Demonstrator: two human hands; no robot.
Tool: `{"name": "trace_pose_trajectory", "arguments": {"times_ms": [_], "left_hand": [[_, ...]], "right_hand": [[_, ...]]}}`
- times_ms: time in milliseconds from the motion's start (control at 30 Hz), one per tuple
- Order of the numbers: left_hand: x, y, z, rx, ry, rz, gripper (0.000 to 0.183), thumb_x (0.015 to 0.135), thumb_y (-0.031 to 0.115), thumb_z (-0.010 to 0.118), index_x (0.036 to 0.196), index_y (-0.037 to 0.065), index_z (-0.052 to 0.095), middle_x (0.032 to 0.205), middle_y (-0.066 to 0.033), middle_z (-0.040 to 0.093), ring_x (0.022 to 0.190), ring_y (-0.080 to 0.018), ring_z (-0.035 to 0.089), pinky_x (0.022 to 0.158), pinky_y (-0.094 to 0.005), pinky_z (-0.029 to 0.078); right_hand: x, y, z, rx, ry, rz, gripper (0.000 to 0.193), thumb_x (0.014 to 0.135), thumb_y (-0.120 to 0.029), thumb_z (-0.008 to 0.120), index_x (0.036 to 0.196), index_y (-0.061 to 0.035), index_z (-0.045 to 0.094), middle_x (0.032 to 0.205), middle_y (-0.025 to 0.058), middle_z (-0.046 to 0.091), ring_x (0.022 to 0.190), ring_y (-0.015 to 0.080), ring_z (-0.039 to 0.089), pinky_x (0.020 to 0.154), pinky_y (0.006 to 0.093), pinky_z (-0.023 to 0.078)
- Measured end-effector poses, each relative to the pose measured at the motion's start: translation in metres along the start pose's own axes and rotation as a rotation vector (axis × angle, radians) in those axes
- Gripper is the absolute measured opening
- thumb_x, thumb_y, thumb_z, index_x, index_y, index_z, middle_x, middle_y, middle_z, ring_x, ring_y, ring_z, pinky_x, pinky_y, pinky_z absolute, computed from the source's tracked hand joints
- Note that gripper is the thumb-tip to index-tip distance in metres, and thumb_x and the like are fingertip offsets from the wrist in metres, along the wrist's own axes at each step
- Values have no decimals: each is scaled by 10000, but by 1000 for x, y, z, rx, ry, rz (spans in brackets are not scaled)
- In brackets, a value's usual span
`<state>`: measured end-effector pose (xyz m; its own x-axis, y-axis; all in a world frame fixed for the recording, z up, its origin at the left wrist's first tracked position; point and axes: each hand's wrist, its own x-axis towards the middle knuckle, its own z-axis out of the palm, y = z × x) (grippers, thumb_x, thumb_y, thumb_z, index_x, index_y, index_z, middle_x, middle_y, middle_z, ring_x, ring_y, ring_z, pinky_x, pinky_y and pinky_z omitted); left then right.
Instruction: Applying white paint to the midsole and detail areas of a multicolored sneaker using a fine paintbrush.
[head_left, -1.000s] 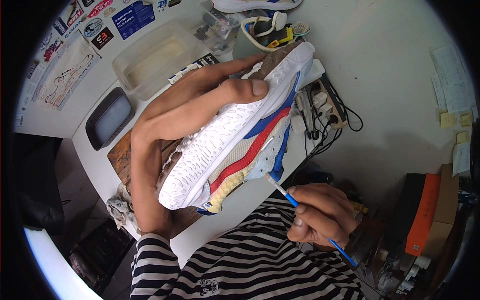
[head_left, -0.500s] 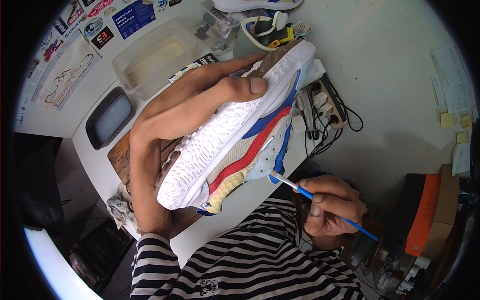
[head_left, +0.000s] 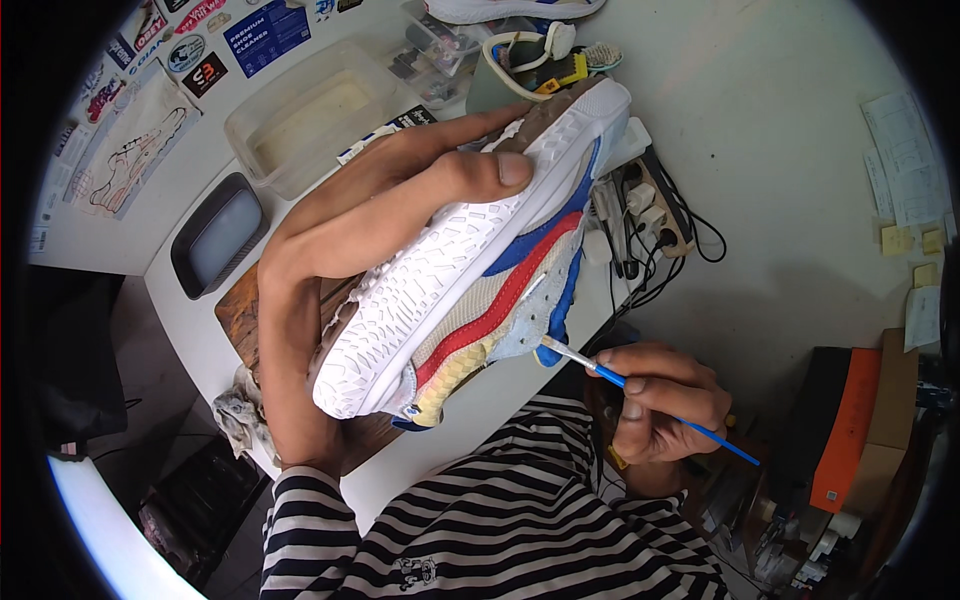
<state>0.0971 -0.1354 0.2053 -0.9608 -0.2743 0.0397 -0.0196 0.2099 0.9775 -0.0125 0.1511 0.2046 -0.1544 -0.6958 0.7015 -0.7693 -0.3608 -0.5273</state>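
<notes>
Tilted on its side, a sneaker (head_left: pixel 497 318) shows its white patterned sole and an upper in cream, red, blue, pale blue and yellow. My left hand (head_left: pixel 400 195) wraps round the sole, the thumb pressed on its edge near the upper end. The left fingers behind the shoe are partly hidden. My right hand (head_left: pixel 665 400) pinches a thin blue paintbrush (head_left: pixel 610 376) between thumb and fingers. The brush's pale bristles meet the shoe at the blue edging beside the pale blue eyelet panel, though I cannot tell whether they press on it.
Beyond the shoe stand a clear plastic tub (head_left: pixel 320 110), a dark tray (head_left: pixel 218 235) and a bin of brushes (head_left: pixel 500 85). A power strip (head_left: pixel 655 205) with plugs and black cables lies right of the shoe. A crumpled cloth (head_left: pixel 243 412) hangs at the table's left edge. Boxes (head_left: pixel 845 430) stand at right.
The brush and my right hand have shifted very slightly, the brush's tail end a little lower and to the right. The shoe has barely turned in my left hand.
</notes>
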Motion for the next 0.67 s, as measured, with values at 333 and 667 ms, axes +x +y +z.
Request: {"name": "trace_pose_trajectory", "arguments": {"times_ms": [333, 667], "left_hand": [[1, -6, 3, 27, 8, 3, 950, 877, 709, 584, 1523, 13, 542, 1197, -286, 723, 1072, -349, 701, 922, -372, 525], [-1, -5, 3, 64, -6, -66, 956, 865, 715, 600, 1543, 45, 531, 1317, -302, 672, 1196, -381, 654, 1023, -394, 492]], "right_hand": [[12, 5, 4, -13, 12, -80, 152, 885, -17, 701, 997, 60, 633, 905, 243, 735, 682, 266, 761, 548, 342, 651], [24, -5, 3, -91, -77, -69, 169, 924, -130, 703, 993, 0, 620, 889, 250, 738, 665, 263, 759, 574, 358, 647]]}}
